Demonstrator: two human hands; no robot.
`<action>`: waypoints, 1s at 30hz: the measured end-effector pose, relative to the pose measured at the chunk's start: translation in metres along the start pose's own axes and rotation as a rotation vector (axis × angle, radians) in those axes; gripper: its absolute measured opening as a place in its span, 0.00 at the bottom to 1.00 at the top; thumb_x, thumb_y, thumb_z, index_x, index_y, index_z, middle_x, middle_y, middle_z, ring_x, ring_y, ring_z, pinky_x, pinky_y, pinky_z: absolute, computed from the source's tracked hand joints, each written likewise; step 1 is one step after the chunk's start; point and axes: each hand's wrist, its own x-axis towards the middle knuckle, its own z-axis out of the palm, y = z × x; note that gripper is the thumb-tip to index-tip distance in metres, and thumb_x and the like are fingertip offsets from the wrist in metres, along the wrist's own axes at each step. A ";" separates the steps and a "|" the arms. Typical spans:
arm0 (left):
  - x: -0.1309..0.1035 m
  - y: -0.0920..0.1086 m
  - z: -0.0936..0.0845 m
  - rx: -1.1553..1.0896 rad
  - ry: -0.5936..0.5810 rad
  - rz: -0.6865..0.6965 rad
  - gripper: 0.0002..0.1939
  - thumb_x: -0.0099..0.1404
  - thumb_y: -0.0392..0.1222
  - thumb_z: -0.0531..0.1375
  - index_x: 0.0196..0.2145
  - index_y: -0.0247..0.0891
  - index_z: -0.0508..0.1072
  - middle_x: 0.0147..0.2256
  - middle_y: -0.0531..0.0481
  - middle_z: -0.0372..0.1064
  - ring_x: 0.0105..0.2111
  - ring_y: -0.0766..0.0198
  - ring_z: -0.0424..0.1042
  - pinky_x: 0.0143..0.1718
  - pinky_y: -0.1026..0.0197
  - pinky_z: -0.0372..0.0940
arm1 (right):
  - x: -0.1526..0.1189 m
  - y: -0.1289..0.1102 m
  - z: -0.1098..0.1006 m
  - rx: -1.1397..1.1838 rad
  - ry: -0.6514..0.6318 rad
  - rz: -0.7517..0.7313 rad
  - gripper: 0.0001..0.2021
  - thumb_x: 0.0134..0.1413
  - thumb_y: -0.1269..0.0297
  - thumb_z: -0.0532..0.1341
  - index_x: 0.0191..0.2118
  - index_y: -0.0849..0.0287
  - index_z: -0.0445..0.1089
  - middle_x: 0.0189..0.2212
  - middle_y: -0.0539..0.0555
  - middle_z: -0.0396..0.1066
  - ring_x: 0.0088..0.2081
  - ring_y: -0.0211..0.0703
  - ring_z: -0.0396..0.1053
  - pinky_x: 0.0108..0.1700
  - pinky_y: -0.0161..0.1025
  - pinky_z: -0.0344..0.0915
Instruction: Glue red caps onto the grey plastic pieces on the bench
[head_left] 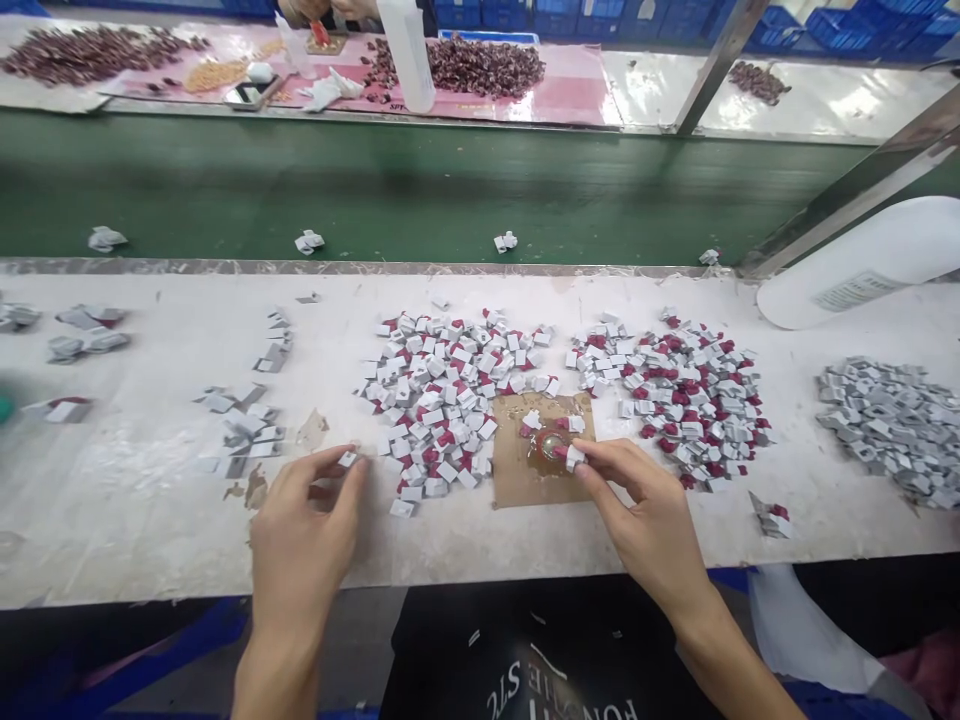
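Fingertips [346, 466] of my left hand [304, 545], lower centre-left of the frame, are pinched nearly closed on one small white piece [348, 459], held just off the left edge of the middle heap [450, 395] of white and red pieces. To its left lie loose grey pieces [244, 425], scattered and flat on the white bench [150, 520].

Centre frame: a brown card [517, 470] carries a glossy puddle of what I judge to be glue [551, 445]. My right hand [645, 520], lower centre-right, holds a second white piece [574, 457] between thumb and forefinger, closed on it, its end touching the puddle's edge.

Judgement for the dip: touch only the end, lift straight up, and keep the fingertips clear of the wet patch; too deep a dip would likely smear the card and the neighbouring pieces lying on it.

Right of the card sits a redder heap [686, 395]; far right, a grey heap [889, 425] and a white bottle [862, 265] on its side. Upper frame: green belt [420, 190].
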 end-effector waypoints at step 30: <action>-0.048 0.128 0.066 -0.950 -0.901 0.141 0.04 0.75 0.43 0.74 0.47 0.47 0.87 0.48 0.48 0.89 0.49 0.55 0.90 0.55 0.55 0.85 | 0.006 -0.007 -0.010 0.473 0.037 0.148 0.08 0.72 0.54 0.77 0.53 0.41 0.92 0.46 0.53 0.89 0.50 0.50 0.89 0.53 0.43 0.86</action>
